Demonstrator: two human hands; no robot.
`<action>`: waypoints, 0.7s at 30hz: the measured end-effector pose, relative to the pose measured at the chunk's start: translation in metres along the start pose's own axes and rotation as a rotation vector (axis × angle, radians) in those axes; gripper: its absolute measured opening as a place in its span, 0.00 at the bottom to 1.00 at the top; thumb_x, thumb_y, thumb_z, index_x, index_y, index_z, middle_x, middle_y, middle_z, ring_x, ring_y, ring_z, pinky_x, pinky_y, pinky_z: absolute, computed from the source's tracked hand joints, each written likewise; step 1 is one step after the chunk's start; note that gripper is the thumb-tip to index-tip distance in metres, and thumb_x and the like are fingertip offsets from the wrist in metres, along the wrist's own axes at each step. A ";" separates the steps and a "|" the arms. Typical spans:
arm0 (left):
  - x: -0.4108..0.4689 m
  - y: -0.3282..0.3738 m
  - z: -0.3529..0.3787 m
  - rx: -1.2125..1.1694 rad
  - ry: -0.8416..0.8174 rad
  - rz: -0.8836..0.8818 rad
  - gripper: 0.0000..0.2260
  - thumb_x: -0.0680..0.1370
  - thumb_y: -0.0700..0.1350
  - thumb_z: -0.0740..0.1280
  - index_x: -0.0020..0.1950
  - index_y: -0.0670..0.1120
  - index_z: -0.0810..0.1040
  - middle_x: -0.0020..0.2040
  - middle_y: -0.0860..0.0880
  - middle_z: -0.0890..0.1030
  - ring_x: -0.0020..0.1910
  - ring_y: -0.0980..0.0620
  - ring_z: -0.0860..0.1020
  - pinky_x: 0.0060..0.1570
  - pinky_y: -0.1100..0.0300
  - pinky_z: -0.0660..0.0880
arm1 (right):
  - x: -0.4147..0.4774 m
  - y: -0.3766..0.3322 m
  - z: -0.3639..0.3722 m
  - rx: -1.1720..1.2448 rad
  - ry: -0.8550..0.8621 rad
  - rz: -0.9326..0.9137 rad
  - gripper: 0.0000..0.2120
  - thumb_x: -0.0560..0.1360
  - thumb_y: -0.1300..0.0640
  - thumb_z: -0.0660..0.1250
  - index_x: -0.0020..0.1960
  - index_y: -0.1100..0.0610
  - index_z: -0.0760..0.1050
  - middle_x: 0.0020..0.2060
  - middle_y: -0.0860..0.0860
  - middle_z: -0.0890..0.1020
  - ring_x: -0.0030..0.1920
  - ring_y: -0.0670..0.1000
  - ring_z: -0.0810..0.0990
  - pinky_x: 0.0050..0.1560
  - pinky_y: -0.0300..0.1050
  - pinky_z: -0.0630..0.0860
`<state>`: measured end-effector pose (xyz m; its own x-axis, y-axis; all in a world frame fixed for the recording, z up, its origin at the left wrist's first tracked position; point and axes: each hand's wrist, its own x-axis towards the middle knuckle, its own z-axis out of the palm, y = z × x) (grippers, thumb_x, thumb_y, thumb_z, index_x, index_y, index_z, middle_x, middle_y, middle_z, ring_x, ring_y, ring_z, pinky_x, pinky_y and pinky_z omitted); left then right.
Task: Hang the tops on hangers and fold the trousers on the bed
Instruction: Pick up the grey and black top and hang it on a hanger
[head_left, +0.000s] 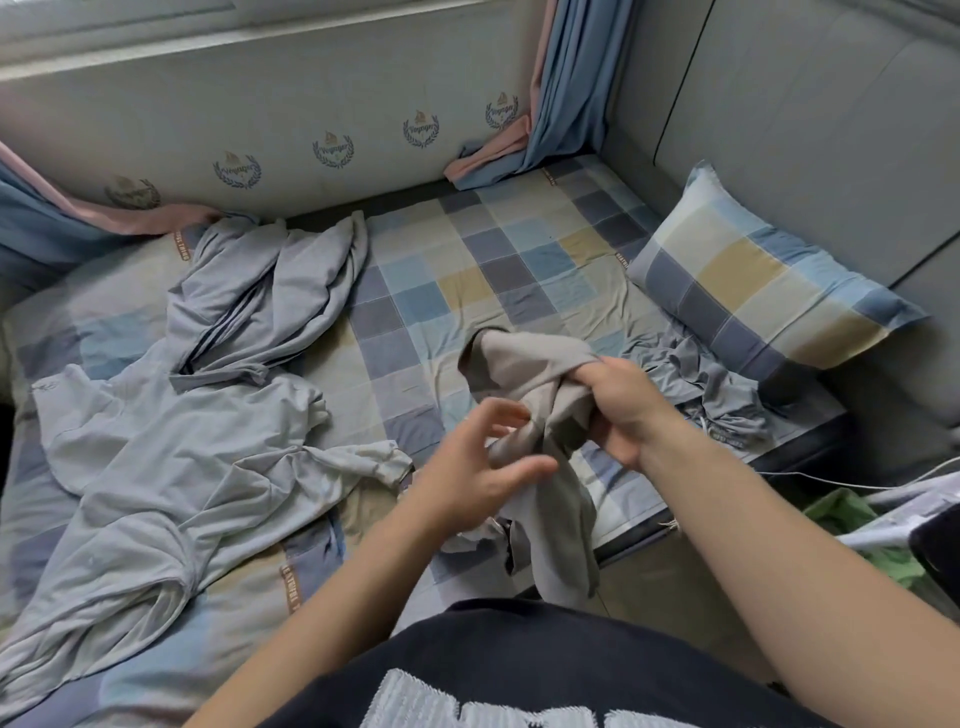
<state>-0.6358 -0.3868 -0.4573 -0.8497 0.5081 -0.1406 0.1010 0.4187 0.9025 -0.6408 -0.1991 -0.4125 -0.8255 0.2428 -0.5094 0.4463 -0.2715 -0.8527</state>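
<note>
A dark top with white lettering (519, 675) fills the bottom edge, and both bare forearms reach out from it over the checked sheet (493, 260) of the bed. The grey-beige garment (540, 384) is bunched in the air between the two hands, just above the near edge of the mattress. It is soft, matt cloth, twisted into thick folds at the top and hanging down in one long limp tail. The right hand (623, 410) is clenched around the bunched upper part, fingers wrapped into the cloth. The left hand (478, 467) is spread and loosely curved, thumb and fingertips at the garment's lower folds, not closed on it. To the left a pale striped garment (260, 301) and a crumpled pale blue top (171, 467) lie rumpled on the sheet; a wrinkled blue-grey piece with a drawstring (696, 384) lies beside the checked pillow (769, 291)
</note>
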 end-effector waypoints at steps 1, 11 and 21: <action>-0.001 0.001 0.008 -0.025 -0.074 -0.026 0.26 0.69 0.64 0.75 0.61 0.56 0.73 0.55 0.58 0.80 0.57 0.58 0.79 0.57 0.58 0.77 | -0.003 -0.009 0.002 0.054 -0.049 0.011 0.13 0.79 0.63 0.64 0.60 0.69 0.78 0.42 0.60 0.81 0.38 0.52 0.81 0.34 0.42 0.78; 0.020 0.001 0.016 -0.461 0.258 -0.384 0.04 0.81 0.41 0.66 0.49 0.43 0.81 0.44 0.41 0.84 0.44 0.42 0.82 0.39 0.49 0.75 | -0.011 0.023 -0.024 0.015 -0.213 -0.107 0.24 0.74 0.53 0.73 0.68 0.53 0.71 0.62 0.50 0.82 0.63 0.50 0.80 0.59 0.46 0.77; 0.025 0.020 0.012 -0.853 0.299 -0.481 0.10 0.83 0.39 0.64 0.63 0.39 0.78 0.55 0.38 0.84 0.56 0.40 0.83 0.56 0.40 0.80 | -0.011 0.130 -0.032 -0.836 -0.002 -0.025 0.17 0.73 0.45 0.71 0.60 0.48 0.76 0.55 0.51 0.84 0.57 0.55 0.81 0.54 0.49 0.77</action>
<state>-0.6484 -0.3563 -0.4473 -0.8095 0.1700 -0.5619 -0.5868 -0.2056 0.7832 -0.5626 -0.2072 -0.5217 -0.8389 0.2380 -0.4895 0.5364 0.5145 -0.6690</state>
